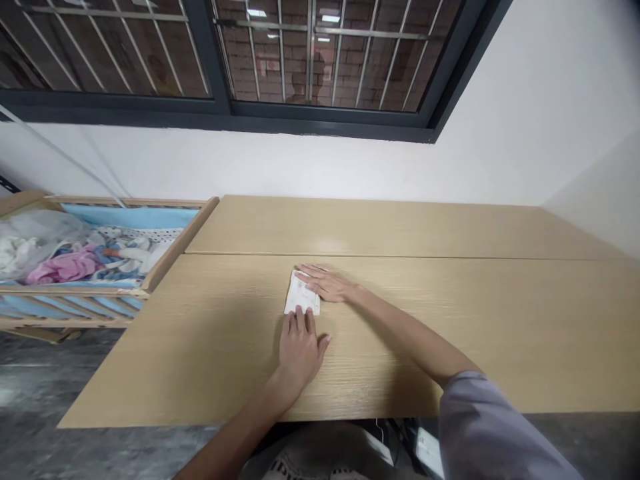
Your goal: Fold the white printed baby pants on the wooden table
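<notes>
A small folded white cloth (300, 295) is seen lying flat on the bench (500, 320), approx. mid-width, just on the near side of the seam where two light wood tops are joined; faint print is visible on it, too small to be read.

The left hand (300, 347) is laid palm down on the bench, spread flat w/ nothing gripped; its fingertips (299, 315) are set against the near edge of the cloth; the thumb is held out to the right.

The right hand (327, 283) is also laid flat and open, palm down, across the far right part of the cloth; its fingers (307, 272) are pointed left over the top edge; nothing is clasped in it. A lilac sleeve (480, 427) is worn on the right arm; the left forearm is bare.

To the left, a wooden crib (167, 257) is stood touching the bench end, w/ blue lining inside; a jumble of clothes is heaped in it, incl. a pink garment (65, 267) and white fabric (25, 243).

Behind the bench a white wall (350, 167) is seen, and above it a dark-framed window (220, 113) w/ metal bars; brickwork is visible through the glass. A grey floor (30, 400) is seen at lower left.
</notes>
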`<control>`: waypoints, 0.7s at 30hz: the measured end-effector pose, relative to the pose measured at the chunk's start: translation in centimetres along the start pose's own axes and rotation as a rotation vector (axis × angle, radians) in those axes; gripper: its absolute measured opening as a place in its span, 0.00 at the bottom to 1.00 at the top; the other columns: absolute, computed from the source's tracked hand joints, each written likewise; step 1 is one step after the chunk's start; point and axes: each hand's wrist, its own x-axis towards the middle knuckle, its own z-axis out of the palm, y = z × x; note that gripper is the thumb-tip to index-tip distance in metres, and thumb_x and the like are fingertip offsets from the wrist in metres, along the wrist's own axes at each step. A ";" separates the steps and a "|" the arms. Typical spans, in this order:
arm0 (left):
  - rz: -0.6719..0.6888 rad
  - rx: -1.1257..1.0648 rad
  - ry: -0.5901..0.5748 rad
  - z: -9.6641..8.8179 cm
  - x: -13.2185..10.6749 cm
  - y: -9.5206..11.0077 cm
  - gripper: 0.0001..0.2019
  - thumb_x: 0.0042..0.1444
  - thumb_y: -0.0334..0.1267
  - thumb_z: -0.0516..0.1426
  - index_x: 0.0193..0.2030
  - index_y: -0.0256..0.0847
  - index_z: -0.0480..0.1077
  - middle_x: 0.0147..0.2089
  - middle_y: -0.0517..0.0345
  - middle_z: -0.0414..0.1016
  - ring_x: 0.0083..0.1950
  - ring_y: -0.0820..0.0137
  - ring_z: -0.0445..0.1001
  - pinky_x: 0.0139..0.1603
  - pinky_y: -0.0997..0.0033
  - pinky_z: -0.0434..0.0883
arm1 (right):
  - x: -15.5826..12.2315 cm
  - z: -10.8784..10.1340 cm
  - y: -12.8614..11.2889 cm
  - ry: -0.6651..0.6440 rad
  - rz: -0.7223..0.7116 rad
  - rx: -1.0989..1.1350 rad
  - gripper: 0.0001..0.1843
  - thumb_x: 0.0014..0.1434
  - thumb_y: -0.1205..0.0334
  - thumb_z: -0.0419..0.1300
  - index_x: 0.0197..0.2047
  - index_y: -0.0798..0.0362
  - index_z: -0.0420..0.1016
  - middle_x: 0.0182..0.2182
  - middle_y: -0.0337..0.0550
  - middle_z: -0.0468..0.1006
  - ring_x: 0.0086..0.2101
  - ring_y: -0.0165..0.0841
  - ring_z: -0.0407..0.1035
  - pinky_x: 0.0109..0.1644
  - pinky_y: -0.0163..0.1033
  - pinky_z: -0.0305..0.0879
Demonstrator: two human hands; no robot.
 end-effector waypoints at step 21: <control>-0.312 -0.070 -0.279 -2.3 9.3 -6.7 0.23 0.65 0.54 0.50 0.50 0.35 0.70 0.49 0.39 0.79 0.51 0.52 0.78 0.47 0.60 0.71 | -0.3 3.0 0.9 0.485 0.250 0.253 0.17 0.61 0.57 0.64 0.51 0.56 0.76 0.42 0.49 0.78 0.39 0.36 0.71 0.47 0.41 0.66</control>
